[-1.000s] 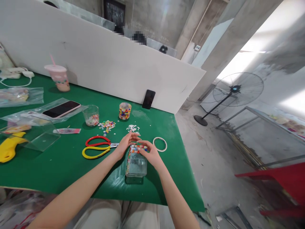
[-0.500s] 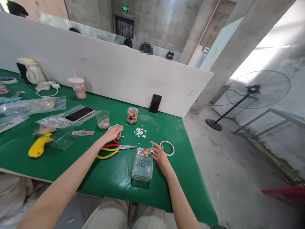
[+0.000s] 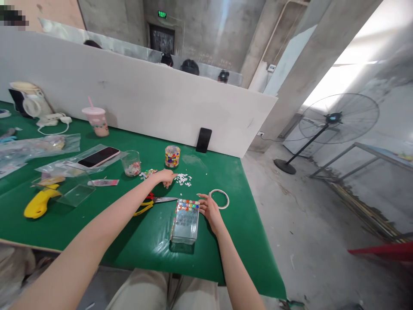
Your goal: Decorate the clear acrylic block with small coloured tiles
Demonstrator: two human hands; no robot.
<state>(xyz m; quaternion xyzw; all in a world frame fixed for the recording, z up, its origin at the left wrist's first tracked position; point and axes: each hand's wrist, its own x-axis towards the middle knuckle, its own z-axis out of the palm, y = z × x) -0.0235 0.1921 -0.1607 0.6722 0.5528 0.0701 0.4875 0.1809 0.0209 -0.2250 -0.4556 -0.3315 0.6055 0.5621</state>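
Observation:
A clear rectangular box (image 3: 184, 224) lies on the green table (image 3: 226, 241), with a strip of coloured mosaic tiles (image 3: 187, 205) along its far end. My right hand (image 3: 209, 209) rests open against the box's right side, fingers loosely apart and near the tiled end. My left hand (image 3: 165, 176) reaches further out, index finger stretched toward a small pile of white tiles (image 3: 184, 179), the other fingers curled; I see nothing in it. A pile of coloured tiles (image 3: 147, 173) lies just left of that hand. Red and yellow scissors (image 3: 153, 201) lie under my left forearm.
A white ring (image 3: 219, 199) lies right of my right hand. Further back stand a mosaic-covered cup (image 3: 172, 156), a clear cup (image 3: 130, 162) of tiles, a pink phone (image 3: 98, 156), a black phone (image 3: 204, 140) against the white partition (image 3: 145, 99), and a yellow tool (image 3: 38, 204). A floor fan (image 3: 335, 118) stands off right.
Both hands left the box's tiled end. My left hand went out to the coloured tiles, then right to the white pile. My right hand settled beside the box.

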